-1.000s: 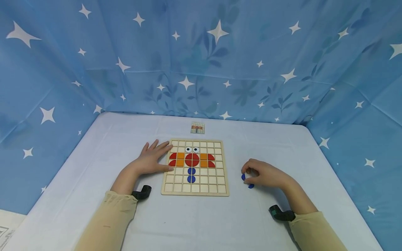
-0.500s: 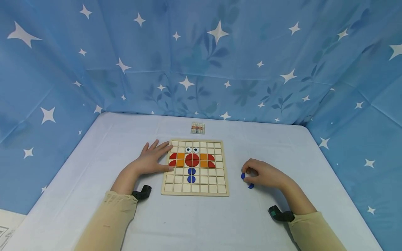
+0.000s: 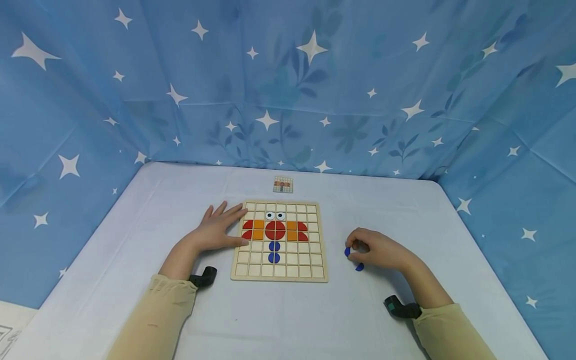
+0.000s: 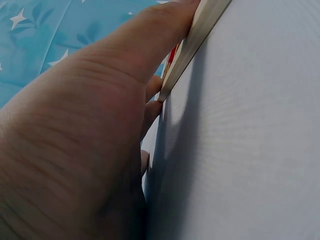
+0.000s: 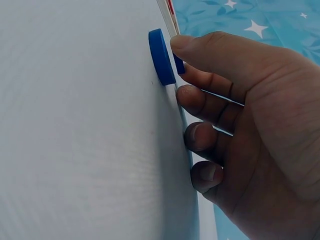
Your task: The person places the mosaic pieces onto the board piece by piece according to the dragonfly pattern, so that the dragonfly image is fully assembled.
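A square wooden grid board [image 3: 306, 271] lies on the table, bearing red, orange and blue pieces and a pair of eye pieces [image 3: 275, 216]. My left hand [image 3: 215, 232] rests at its left edge with fingers spread, the thumb and a fingertip touching the frame. To the right of the board, my right hand [image 3: 382, 250] pinches a blue piece [image 3: 347, 251] between thumb and index finger, low over the cloth. In the right wrist view this piece [image 5: 178, 63] is mostly hidden by the thumb. A second blue piece [image 3: 359, 267], with a curved edge, lies on the table just below that hand.
A small picture card [image 3: 283, 184] with a similar pattern lies behind the board. White cloth covers the table [image 3: 279, 320]. Blue star-printed curtains [image 3: 288, 90] stand at the back and both sides. Each wrist wears a black camera mount [image 3: 402, 306].
The blue piece in my right fingers has shifted very slightly up and to the left. My left hand and the board have stayed put.
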Demonstrator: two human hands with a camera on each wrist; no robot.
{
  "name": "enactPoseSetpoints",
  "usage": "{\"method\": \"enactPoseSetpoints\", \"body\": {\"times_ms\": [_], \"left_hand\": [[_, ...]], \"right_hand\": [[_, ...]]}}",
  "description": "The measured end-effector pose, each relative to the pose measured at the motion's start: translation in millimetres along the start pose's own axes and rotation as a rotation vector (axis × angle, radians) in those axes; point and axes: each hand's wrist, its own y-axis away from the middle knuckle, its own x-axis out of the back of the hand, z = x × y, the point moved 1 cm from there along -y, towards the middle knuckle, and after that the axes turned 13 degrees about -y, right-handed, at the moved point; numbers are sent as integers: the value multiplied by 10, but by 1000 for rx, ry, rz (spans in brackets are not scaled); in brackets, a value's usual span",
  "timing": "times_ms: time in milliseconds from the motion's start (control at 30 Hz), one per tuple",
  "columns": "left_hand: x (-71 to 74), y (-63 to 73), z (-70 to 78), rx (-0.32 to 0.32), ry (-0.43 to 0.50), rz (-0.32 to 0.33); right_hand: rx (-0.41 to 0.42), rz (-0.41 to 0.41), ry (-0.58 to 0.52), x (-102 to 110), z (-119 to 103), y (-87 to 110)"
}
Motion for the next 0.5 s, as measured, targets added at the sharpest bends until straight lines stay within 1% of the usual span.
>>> {"method": "enactPoseSetpoints", "body": {"times_ms": [200, 300, 367, 500], "left_hand": [[-1, 6, 8, 18, -13, -9], [3, 12, 16, 17, -13, -7], [10, 14, 23, 16, -10, -4], [21, 18, 36, 14, -9, 0]], "right_hand": [[-12, 11, 4, -10, 5, -8], [-10, 19, 2, -10, -7, -21], [-4, 25, 1, -8, -28, -32], [34, 24, -1, -3, -92, -55]]}}
